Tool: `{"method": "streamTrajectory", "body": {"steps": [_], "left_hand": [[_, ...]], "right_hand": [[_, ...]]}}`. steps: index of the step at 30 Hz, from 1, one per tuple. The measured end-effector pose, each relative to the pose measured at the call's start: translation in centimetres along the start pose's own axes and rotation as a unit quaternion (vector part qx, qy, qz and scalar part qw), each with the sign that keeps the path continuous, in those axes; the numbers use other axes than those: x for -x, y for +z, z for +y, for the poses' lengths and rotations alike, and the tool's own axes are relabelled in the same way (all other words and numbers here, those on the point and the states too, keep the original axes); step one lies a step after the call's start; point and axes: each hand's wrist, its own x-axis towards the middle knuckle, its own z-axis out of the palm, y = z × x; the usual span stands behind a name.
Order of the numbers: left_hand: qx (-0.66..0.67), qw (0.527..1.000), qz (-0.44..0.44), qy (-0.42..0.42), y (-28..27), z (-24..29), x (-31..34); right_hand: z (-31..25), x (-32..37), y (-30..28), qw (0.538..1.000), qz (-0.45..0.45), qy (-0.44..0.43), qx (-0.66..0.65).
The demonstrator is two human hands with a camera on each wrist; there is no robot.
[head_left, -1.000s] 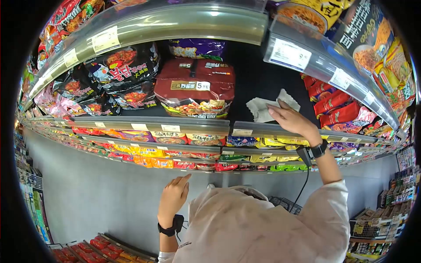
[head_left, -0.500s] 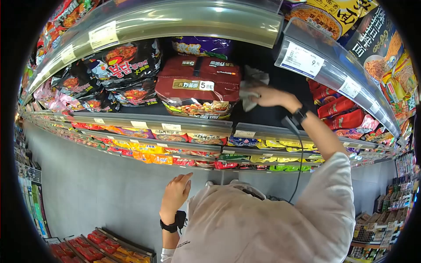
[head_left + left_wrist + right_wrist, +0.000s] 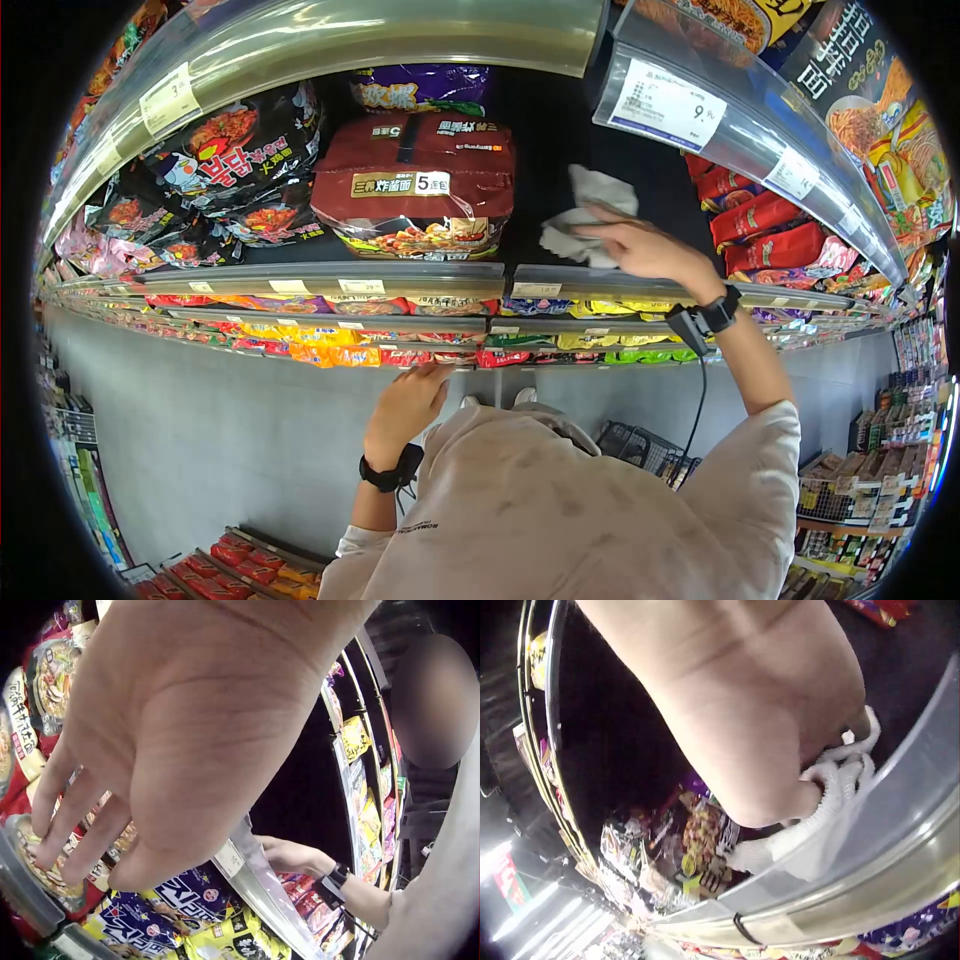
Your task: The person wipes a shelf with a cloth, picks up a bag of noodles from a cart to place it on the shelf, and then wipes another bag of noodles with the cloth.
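while the right hand (image 3: 655, 255) reaches onto the black shelf (image 3: 540, 150), it grips a pale cloth (image 3: 590, 215), its fingers lying over the fabric and pointing toward the left. the cloth rests on the shelf behind the front rail (image 3: 400, 275), between a big maroon noodle pack (image 3: 415, 185) and some red packets (image 3: 765, 235), apart from both; one part spreads toward the back of the shelf, and the right wrist view shows ridged folds bunched at the thumb. how the fingertips sit beneath those folds, i cannot tell

the left hand (image 3: 408, 405) hangs lower, in front of the lower shelves, its fingers relaxed and slightly bent; in the left wrist view they appear a little spread, with blue packets (image 3: 191, 892) and a yellow packet (image 3: 240, 937) beyond them. to the left of the maroon noodle pack are black noodle packs (image 3: 235, 150), and a purple pack (image 3: 420, 88) sits behind it. a price label (image 3: 668, 104) is on the clear rail above. dark bands circle both wrists, and a dark wire basket (image 3: 645, 452) stands on the grey floor near the person's light top (image 3: 600, 500)
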Motion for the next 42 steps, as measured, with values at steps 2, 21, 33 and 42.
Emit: {"method": "streamTrajectory", "body": {"steps": [2,21,33,42], "left_hand": [[-0.004,1.0,-0.011,0.007,-0.2,0.9,-0.3],[-0.001,0.999,-0.042,-0.019,0.4,-1.6,1.7],[0.012,0.999,-0.045,-0.008,1.5,-1.6,2.4],[-0.014,0.999,-0.018,-0.036,0.9,-2.9,3.5]], "right_hand": [[-2.2,-1.5,1.3,0.997,0.018,-0.069,-0.017],[-4.1,3.6,-1.9,0.993,0.018,0.116,-0.016],[-6.0,-0.9,0.2,0.927,-0.001,-0.086,-0.365],[-1.0,2.9,0.2,0.991,0.032,-0.002,-0.131]]}}
